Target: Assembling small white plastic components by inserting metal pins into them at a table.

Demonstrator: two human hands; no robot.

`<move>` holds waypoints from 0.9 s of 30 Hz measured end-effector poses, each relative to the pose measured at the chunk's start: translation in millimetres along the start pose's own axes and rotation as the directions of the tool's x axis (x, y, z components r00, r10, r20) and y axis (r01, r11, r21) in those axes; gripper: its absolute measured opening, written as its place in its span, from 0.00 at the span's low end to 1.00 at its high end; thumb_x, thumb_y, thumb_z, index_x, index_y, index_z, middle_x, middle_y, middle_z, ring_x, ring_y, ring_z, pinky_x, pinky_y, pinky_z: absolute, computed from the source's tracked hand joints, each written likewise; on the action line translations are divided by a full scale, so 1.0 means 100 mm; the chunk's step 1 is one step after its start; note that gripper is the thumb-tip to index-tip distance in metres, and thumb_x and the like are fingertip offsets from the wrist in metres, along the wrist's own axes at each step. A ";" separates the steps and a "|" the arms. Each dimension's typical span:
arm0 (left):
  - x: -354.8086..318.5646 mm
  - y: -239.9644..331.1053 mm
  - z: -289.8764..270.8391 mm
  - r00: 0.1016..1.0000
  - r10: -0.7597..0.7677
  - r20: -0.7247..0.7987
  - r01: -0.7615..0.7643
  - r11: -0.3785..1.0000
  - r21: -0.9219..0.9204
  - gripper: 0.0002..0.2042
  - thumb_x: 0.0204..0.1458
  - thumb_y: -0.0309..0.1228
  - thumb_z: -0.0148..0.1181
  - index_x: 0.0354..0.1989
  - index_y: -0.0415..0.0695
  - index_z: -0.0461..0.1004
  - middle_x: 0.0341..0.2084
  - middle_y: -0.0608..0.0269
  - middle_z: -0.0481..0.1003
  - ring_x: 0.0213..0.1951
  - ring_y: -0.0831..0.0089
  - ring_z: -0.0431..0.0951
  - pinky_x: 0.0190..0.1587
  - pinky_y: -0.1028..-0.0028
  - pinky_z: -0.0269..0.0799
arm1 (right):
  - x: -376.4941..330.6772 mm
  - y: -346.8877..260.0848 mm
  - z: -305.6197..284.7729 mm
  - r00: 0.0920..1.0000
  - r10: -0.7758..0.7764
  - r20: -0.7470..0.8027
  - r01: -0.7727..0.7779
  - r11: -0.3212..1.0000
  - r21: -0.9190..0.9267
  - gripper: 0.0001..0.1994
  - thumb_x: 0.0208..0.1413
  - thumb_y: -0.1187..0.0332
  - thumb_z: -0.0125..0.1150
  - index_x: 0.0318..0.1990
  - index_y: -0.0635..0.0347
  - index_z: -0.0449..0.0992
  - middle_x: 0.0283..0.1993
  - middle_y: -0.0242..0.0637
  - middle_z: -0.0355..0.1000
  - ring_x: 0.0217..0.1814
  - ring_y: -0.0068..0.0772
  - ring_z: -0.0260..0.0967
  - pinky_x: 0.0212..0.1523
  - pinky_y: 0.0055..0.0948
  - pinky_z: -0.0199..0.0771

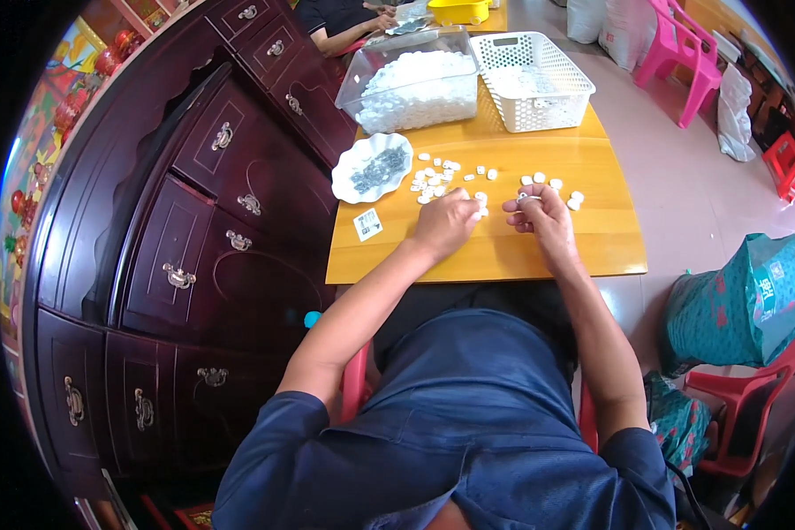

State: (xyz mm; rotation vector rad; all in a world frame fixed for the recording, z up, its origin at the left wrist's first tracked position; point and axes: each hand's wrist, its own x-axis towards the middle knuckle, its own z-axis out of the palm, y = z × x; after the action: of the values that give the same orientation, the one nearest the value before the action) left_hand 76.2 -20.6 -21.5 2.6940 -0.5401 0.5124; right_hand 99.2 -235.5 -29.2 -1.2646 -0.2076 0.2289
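Observation:
My right hand (549,221) is above the wooden table, its thumb and fingers closed on a small white piece (528,198). My left hand (446,223) rests to its left with the fingers curled together. White pieces (481,200) lie right at its fingertips; whether it grips one is hidden. Several more loose rounded white pieces (432,184) are scattered beyond my left hand. Another few white pieces (576,199) lie to the right of and beyond my right hand. A scalloped white dish (344,159) at the left holds a heap of small grey parts (382,170).
On the far table stand a clear bin (352,87) heaped with white pieces and a white perforated basket (556,115). A printed card (368,224) lies by the dish. Dark drawers (212,212) line the left. Another person's arm (340,40) works beyond. Teal bags (724,305) stand right.

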 end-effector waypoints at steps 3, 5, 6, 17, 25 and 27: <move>0.00 0.00 -0.01 0.998 -0.012 0.055 0.013 1.000 -0.012 0.06 0.57 0.33 0.59 0.36 0.46 0.81 0.33 0.57 0.78 0.36 0.54 0.81 0.39 0.56 0.78 | 0.01 0.02 0.01 1.000 0.009 0.019 -0.009 1.000 -0.012 0.07 0.69 0.68 0.50 0.49 0.59 0.69 0.41 0.37 0.79 0.36 0.22 0.76 0.39 0.21 0.74; -0.04 0.03 -0.02 1.000 0.011 0.026 -0.011 0.999 -0.032 0.06 0.57 0.31 0.59 0.35 0.45 0.81 0.32 0.57 0.79 0.35 0.54 0.81 0.37 0.57 0.77 | 0.01 0.05 0.01 1.000 0.001 0.015 -0.001 1.000 -0.005 0.06 0.69 0.68 0.50 0.48 0.58 0.70 0.41 0.37 0.79 0.35 0.22 0.76 0.39 0.21 0.74; -0.06 0.04 -0.02 1.000 0.028 -0.005 -0.028 0.999 -0.046 0.06 0.57 0.30 0.59 0.34 0.45 0.81 0.31 0.56 0.79 0.34 0.54 0.81 0.36 0.57 0.77 | 0.01 0.06 0.01 1.000 0.014 0.022 -0.014 1.000 -0.003 0.05 0.69 0.68 0.51 0.47 0.57 0.70 0.41 0.37 0.79 0.36 0.22 0.76 0.39 0.21 0.74; -0.29 0.62 -0.27 0.990 -0.003 -0.138 -0.065 0.871 -0.486 0.03 0.56 0.24 0.63 0.37 0.40 0.79 0.29 0.54 0.79 0.27 0.62 0.79 0.31 0.68 0.74 | -0.10 0.15 0.24 0.978 0.203 0.056 -0.210 0.915 0.345 0.04 0.66 0.70 0.54 0.45 0.57 0.71 0.44 0.43 0.79 0.43 0.30 0.78 0.48 0.28 0.77; -0.44 0.79 -0.05 0.991 -0.133 0.009 0.107 0.759 -0.642 0.05 0.59 0.23 0.62 0.40 0.36 0.79 0.29 0.59 0.80 0.33 0.71 0.83 0.34 0.73 0.77 | -0.21 0.18 0.47 0.973 0.230 0.004 -0.210 0.879 0.428 0.03 0.68 0.70 0.52 0.44 0.58 0.71 0.44 0.41 0.78 0.45 0.31 0.77 0.47 0.31 0.80; -0.47 0.75 -0.02 0.969 -0.205 0.141 0.242 0.642 -0.728 0.05 0.60 0.23 0.61 0.42 0.36 0.79 0.30 0.62 0.80 0.34 0.76 0.81 0.35 0.75 0.77 | -0.26 0.16 0.51 0.972 0.236 0.014 -0.220 0.879 0.423 0.04 0.68 0.70 0.52 0.44 0.58 0.70 0.44 0.41 0.78 0.44 0.31 0.77 0.45 0.31 0.80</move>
State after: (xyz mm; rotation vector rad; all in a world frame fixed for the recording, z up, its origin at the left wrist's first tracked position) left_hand 3.2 -71.0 -19.1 1.9288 -0.3125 0.1026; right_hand 59.0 -191.3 -30.1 -0.8567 0.0284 0.4296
